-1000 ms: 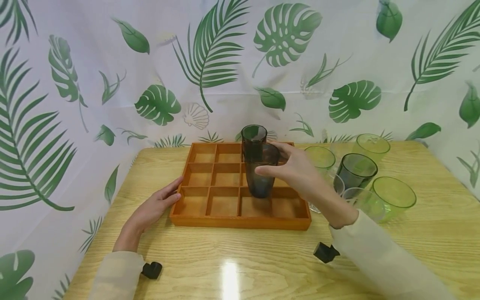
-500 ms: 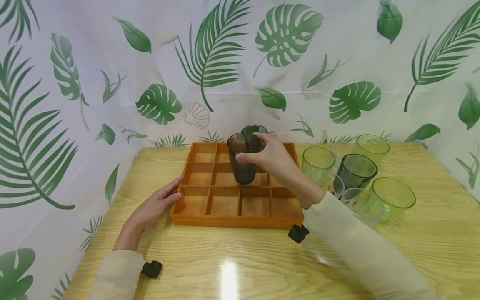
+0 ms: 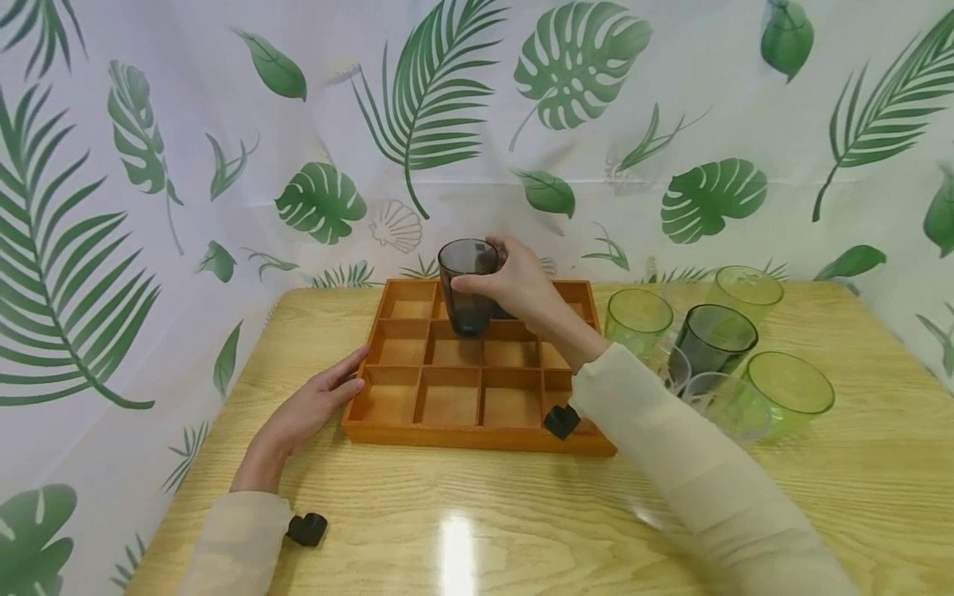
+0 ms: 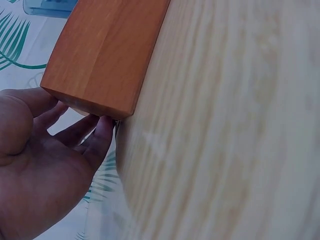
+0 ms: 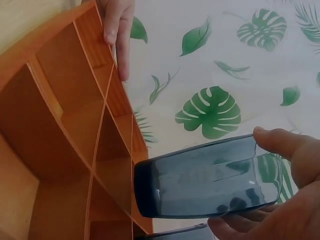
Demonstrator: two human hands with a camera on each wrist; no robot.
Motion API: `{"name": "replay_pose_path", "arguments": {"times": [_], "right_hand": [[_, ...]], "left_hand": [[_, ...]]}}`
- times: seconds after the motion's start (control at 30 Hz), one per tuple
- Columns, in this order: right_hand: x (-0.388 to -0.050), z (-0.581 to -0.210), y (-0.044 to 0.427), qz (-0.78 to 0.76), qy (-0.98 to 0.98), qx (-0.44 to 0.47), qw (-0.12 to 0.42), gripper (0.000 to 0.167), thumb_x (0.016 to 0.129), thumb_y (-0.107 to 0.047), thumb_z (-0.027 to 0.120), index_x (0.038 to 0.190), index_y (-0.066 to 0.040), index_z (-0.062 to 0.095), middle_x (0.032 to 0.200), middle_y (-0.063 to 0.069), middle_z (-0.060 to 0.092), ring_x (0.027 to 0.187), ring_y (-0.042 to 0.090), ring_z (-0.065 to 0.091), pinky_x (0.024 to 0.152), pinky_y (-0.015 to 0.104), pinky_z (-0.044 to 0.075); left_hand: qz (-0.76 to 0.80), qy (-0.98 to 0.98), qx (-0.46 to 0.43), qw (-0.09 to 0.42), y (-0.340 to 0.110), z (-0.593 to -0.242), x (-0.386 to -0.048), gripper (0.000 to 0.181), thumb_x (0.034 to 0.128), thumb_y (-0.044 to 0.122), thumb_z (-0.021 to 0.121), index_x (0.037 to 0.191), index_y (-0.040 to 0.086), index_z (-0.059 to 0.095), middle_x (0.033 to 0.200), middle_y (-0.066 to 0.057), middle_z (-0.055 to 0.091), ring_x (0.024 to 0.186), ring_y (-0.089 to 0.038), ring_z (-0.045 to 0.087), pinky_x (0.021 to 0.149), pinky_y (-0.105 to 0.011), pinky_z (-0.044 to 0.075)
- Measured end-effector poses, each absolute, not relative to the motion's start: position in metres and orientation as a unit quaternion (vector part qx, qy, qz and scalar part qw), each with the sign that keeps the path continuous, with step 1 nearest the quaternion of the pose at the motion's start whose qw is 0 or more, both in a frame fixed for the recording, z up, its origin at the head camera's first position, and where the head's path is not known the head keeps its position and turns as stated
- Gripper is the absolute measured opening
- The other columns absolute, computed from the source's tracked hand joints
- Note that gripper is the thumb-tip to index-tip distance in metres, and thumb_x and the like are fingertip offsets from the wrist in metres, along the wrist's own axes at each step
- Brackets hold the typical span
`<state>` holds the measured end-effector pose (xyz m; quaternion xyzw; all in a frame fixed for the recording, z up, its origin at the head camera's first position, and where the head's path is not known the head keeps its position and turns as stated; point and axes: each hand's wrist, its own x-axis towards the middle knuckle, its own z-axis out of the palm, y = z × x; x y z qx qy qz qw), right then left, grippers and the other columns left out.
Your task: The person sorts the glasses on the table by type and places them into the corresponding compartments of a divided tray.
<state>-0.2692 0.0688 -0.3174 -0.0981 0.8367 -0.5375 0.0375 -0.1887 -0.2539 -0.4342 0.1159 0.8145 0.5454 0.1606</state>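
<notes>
My right hand [image 3: 514,277] holds a smoky dark tumbler [image 3: 468,285] upright above the back part of a wooden tray [image 3: 477,439] divided into compartments. In the right wrist view the thumb and fingers grip the tumbler [image 5: 205,177] near its rim. Another dark tumbler [image 5: 185,233] shows just below it there; in the head view my right hand mostly hides that one. My left hand [image 3: 309,410] touches the tray's left side with relaxed fingers. The left wrist view has its fingertips against the end of the tray [image 4: 110,55].
To the tray's right stand several tumblers: green ones [image 3: 790,389], another dark one [image 3: 711,343] and clear ones [image 3: 726,410]. A leaf-patterned cloth [image 3: 462,165] hangs behind the wooden table [image 3: 387,513].
My right hand has carried the dark tumbler leftward and toward the back of the tray. The left hand stays at the tray's side.
</notes>
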Motion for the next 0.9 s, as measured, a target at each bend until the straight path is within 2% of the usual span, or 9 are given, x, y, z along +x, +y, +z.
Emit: {"name": "replay_pose_path", "arguments": {"times": [0.33, 0.53, 0.6, 0.77, 0.9], "right_hand": [[-0.292, -0.319, 0.057, -0.513, 0.849, -0.125, 0.028, 0.083, 0.086, -0.031, 0.083, 0.152, 0.0, 0.043, 0.14, 0.017, 0.055, 0.121, 0.031, 0.055, 0.101, 0.045, 0.051], [-0.303, -0.316, 0.048, -0.501, 0.852, -0.153, 0.011, 0.066, 0.085, -0.032, 0.083, 0.135, 0.003, 0.056, 0.121, 0.017, 0.063, 0.105, 0.03, 0.06, 0.087, 0.042, 0.054], [-0.306, -0.316, 0.045, -0.493, 0.856, -0.155, 0.007, 0.067, 0.085, -0.033, 0.082, 0.135, 0.003, 0.055, 0.122, 0.016, 0.063, 0.105, 0.029, 0.06, 0.087, 0.042, 0.055], [-0.312, -0.321, 0.042, -0.457, 0.878, -0.141, -0.006, 0.083, 0.086, -0.039, 0.081, 0.148, 0.001, 0.044, 0.134, 0.018, 0.056, 0.114, 0.03, 0.057, 0.093, 0.044, 0.055], [-0.319, -0.332, 0.042, -0.43, 0.89, -0.147, -0.028, 0.083, 0.086, -0.042, 0.08, 0.146, 0.002, 0.046, 0.134, 0.019, 0.058, 0.114, 0.032, 0.058, 0.093, 0.046, 0.054]], "left_hand": [[0.541, 0.818, 0.116, 0.157, -0.254, -0.433, -0.187, 0.061, 0.1128, 0.027, 0.045, 0.167, 0.018, 0.019, 0.172, -0.01, 0.01, 0.158, -0.035, 0.005, 0.124, -0.06, 0.008], [0.546, 0.815, 0.113, 0.158, -0.255, -0.437, -0.19, 0.06, 0.113, 0.027, 0.045, 0.167, 0.021, 0.019, 0.172, -0.005, 0.011, 0.158, -0.031, 0.005, 0.125, -0.057, 0.007], [0.546, 0.815, 0.115, 0.156, -0.256, -0.437, -0.191, 0.06, 0.113, 0.027, 0.045, 0.167, 0.02, 0.019, 0.172, -0.006, 0.011, 0.158, -0.031, 0.004, 0.125, -0.058, 0.007], [0.548, 0.813, 0.123, 0.155, -0.255, -0.437, -0.19, 0.061, 0.113, 0.026, 0.045, 0.167, 0.017, 0.019, 0.172, -0.009, 0.011, 0.158, -0.033, 0.004, 0.124, -0.058, 0.006], [0.548, 0.813, 0.12, 0.155, -0.255, -0.436, -0.188, 0.061, 0.1128, 0.027, 0.045, 0.167, 0.018, 0.02, 0.172, -0.009, 0.011, 0.158, -0.033, 0.004, 0.124, -0.058, 0.007]]}}
